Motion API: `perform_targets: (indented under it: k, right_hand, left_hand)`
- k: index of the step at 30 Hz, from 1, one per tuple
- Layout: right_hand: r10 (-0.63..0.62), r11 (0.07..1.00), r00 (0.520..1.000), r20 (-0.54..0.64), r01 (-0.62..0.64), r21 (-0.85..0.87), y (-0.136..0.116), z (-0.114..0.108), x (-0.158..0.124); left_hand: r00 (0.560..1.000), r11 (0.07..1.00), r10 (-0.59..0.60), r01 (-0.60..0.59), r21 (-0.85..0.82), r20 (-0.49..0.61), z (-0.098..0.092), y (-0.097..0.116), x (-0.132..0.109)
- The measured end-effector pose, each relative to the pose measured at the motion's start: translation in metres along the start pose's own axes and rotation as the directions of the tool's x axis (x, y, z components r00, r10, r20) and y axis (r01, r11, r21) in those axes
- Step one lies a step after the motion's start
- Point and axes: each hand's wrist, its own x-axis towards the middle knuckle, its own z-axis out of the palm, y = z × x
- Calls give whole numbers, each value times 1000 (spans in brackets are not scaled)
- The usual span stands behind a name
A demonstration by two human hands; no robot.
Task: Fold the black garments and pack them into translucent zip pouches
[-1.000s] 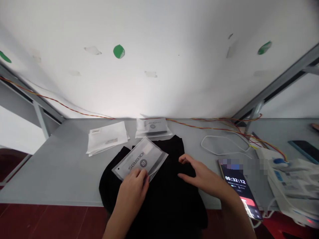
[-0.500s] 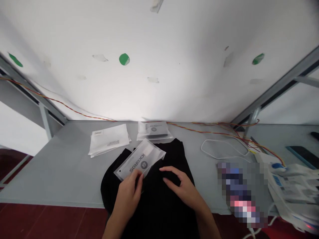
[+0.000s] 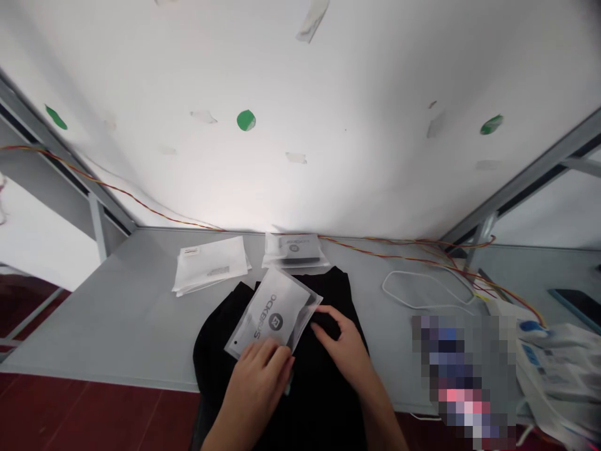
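Note:
A frosted plastic pouch (image 3: 267, 307) with dark lettering and a round logo lies tilted on a black cloth (image 3: 323, 382). My left hand (image 3: 260, 382) is closed over the pouch's near edge, fingers curled on top and the thumb mostly hidden. A small pale greenish bit shows under that hand, too small to name. At the pouch's right corner, my right hand (image 3: 342, 344) holds the edge between index finger and thumb.
Behind lies a similar pouch (image 3: 303, 249) with something dark inside. White packets (image 3: 211, 266) are stacked to its left. On the right are a white cable (image 3: 387, 288), a pixelated object (image 3: 455, 369) and white bags (image 3: 558, 363). Twisted wires (image 3: 375, 252) run along the wall.
My left hand has shifted right and turned over the pouch's near edge. My right hand, earlier apart from the pouch, now touches its right corner. The view has shifted slightly.

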Motion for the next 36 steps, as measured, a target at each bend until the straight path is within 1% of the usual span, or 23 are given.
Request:
perform_targets:
  k: [1,2,4,6,9,11,12,14,16,18,19,21,24,25,26,29,31,33,35,36]
  right_hand:
    - [-4,1000,999,53,4,-6,-1,1,-1]
    - [-7,1000,992,130,7,-4,-3,3,-3]
    - [-9,1000,967,253,5,18,-8,5,-5]
    - [-19,999,958,285,8,37,-14,9,-4]
    - [-48,997,943,328,24,78,-19,17,0]
    - [-43,990,936,350,-9,144,-19,22,3]
    - [-22,981,944,328,-43,188,-17,25,3]
    - [56,937,972,228,-130,325,-12,30,2]
    - [142,830,981,131,-190,525,-5,34,0]
    - [193,686,976,104,-210,696,0,40,-4]
    - [204,631,974,97,-207,748,2,43,-6]
    - [233,582,970,66,-194,790,5,50,-9]
    - [308,579,950,-41,-154,801,6,59,-11]
    - [330,587,940,-82,-136,798,7,62,-11]
    - [346,596,930,-122,-117,794,7,65,-11]
    - [365,625,902,-229,-55,779,7,73,-7]
    - [358,648,887,-292,-11,762,6,80,-2]
    - [346,672,873,-344,25,740,5,87,4]
    - [338,681,878,-338,20,732,5,92,8]
    - [336,678,895,-295,-13,735,6,92,8]
  left_hand:
    - [1000,1000,10,-10,1,4,0,2,1]
    - [1000,1000,14,-15,1,7,0,3,2]
    - [1000,1000,26,-26,2,7,-1,7,6]
    - [998,999,53,-53,-6,16,-3,11,9]
    - [993,991,107,-103,-86,42,-8,18,12]
    - [995,988,96,-91,-125,29,-11,19,11]
    - [998,991,66,-65,-115,11,-11,19,9]
    - [1000,998,-4,3,-60,-21,-9,15,6]
    - [998,999,-50,50,-9,-31,-5,10,3]
    - [998,999,-54,54,9,-26,-1,7,0]
    - [998,998,-57,58,9,-20,1,6,0]
    - [994,994,-110,110,0,-7,4,5,-1]
    - [971,971,-237,236,33,15,3,2,-2]
    - [967,966,-254,252,66,27,3,0,-3]
    - [967,964,-249,244,106,44,2,-2,-3]
    - [977,966,-185,161,203,109,4,-5,-4]
    - [983,967,-135,103,231,125,6,-4,-4]
    - [987,973,-91,61,223,130,8,-1,-4]
    - [991,980,-48,23,196,128,9,2,-3]
    - [992,983,-33,10,183,123,9,2,-3]
